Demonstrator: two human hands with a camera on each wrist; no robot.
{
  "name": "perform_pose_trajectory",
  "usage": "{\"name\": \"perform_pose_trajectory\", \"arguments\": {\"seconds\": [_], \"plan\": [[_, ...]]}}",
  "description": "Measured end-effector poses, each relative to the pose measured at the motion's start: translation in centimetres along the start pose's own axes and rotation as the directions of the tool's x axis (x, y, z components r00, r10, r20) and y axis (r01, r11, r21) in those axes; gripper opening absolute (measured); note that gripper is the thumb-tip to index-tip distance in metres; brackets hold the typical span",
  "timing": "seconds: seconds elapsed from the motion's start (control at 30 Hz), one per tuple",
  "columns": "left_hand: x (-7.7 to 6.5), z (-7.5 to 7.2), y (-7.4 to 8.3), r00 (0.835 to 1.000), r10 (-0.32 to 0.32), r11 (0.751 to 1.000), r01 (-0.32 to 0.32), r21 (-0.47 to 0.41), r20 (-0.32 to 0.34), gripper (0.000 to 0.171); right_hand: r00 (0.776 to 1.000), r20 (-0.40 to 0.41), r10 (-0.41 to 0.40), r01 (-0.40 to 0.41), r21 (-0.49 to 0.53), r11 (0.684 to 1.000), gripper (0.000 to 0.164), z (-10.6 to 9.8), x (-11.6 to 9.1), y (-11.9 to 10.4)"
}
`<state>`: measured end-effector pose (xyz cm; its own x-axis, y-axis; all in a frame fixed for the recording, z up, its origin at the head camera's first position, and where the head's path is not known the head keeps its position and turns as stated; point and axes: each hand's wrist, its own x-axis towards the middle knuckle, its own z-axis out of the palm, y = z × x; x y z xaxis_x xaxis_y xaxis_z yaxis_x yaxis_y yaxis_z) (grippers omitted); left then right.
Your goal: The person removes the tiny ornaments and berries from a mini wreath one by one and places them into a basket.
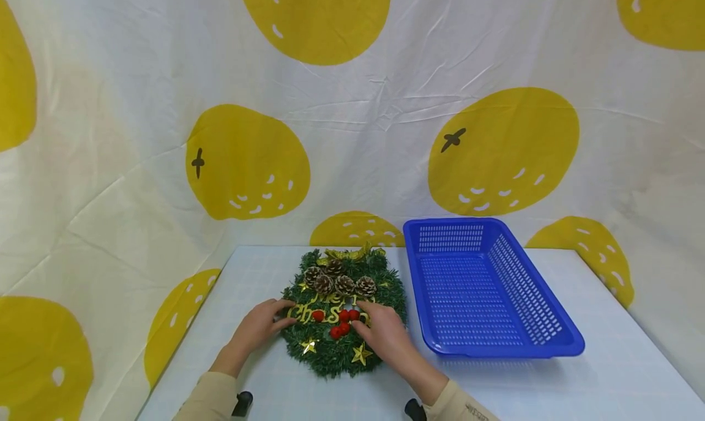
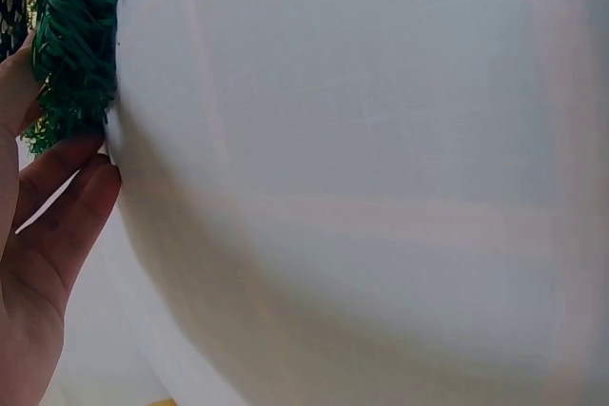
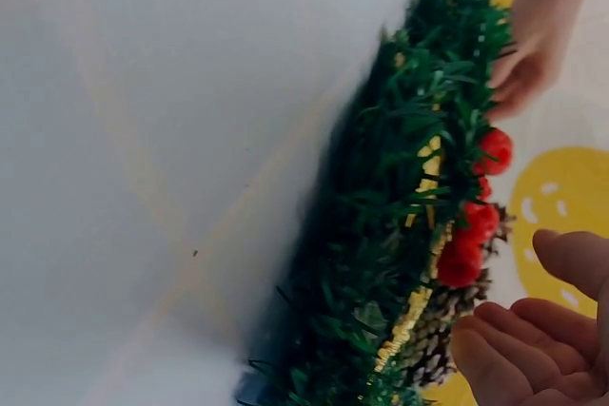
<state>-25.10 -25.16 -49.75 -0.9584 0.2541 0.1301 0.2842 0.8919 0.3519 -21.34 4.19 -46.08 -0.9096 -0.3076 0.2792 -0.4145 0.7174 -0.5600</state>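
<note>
A green tinsel Christmas wreath (image 1: 328, 361) lies on the table, bearing gold "Merry Christmas" lettering (image 1: 300, 312), pine cones (image 1: 344, 284), red berries (image 1: 339, 330), gold stars (image 1: 361, 353) and a gold bow (image 1: 352, 254). At its left edge, my left hand (image 1: 256, 328) holds the rim; the left wrist view shows the thumb over the tinsel and fingertips (image 2: 98, 176) at its underside. My right hand (image 1: 387, 335) is over the wreath's right side, beside the berries. In the right wrist view its thumb and fingers (image 3: 495, 354) stand apart with nothing visible between them.
A blue perforated plastic basket (image 1: 498, 351) stands right of the wreath, near my right forearm. The table (image 1: 286, 402) has a pale checked cover. Behind it hangs a white curtain (image 1: 352, 164) printed with yellow fruit.
</note>
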Motion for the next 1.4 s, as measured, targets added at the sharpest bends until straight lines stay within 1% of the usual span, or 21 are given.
{"name": "perform_pose_trajectory", "arguments": {"seconds": [0.2,0.33,0.47,0.67,0.83,0.97,1.27,1.4], "plan": [[0.2,-0.2,0.1,1.000,-0.004,1.000,0.004,0.012,0.010,0.039,0.998,-0.031,-0.048,0.045,-0.084,0.995,0.034,0.7,0.6,0.3],[0.0,-0.3,0.3,1.000,-0.002,1.000,0.002,0.007,0.014,0.039,0.997,-0.036,-0.063,0.059,-0.114,0.992,0.030,0.9,0.9,0.4],[-0.1,-0.3,0.3,1.000,-0.002,1.000,0.002,-0.006,0.015,0.039,0.998,-0.029,-0.058,0.054,-0.124,0.991,0.028,1.1,1.1,0.4],[-0.1,-0.2,0.1,0.999,-0.024,1.000,0.024,-0.018,0.029,0.039,0.999,-0.018,-0.045,0.043,-0.123,0.992,0.027,1.5,1.2,0.6],[0.1,-0.1,0.1,1.000,-0.017,1.000,0.017,-0.020,0.027,0.039,0.999,-0.030,-0.037,0.033,-0.131,0.991,0.024,1.9,1.4,0.8],[0.1,-0.1,0.0,1.000,-0.013,1.000,0.014,-0.017,0.025,0.038,0.998,-0.043,-0.046,0.039,-0.139,0.990,0.022,2.1,1.4,1.0],[0.2,-0.1,-0.1,1.000,-0.014,1.000,0.014,-0.011,0.022,0.039,0.997,-0.040,-0.072,0.066,-0.132,0.989,0.022,1.8,1.2,1.0],[0.2,-0.1,-0.1,0.999,-0.017,1.000,0.017,-0.011,0.029,0.039,0.997,-0.042,-0.071,0.065,-0.129,0.990,0.022,1.9,1.2,1.0]]}}
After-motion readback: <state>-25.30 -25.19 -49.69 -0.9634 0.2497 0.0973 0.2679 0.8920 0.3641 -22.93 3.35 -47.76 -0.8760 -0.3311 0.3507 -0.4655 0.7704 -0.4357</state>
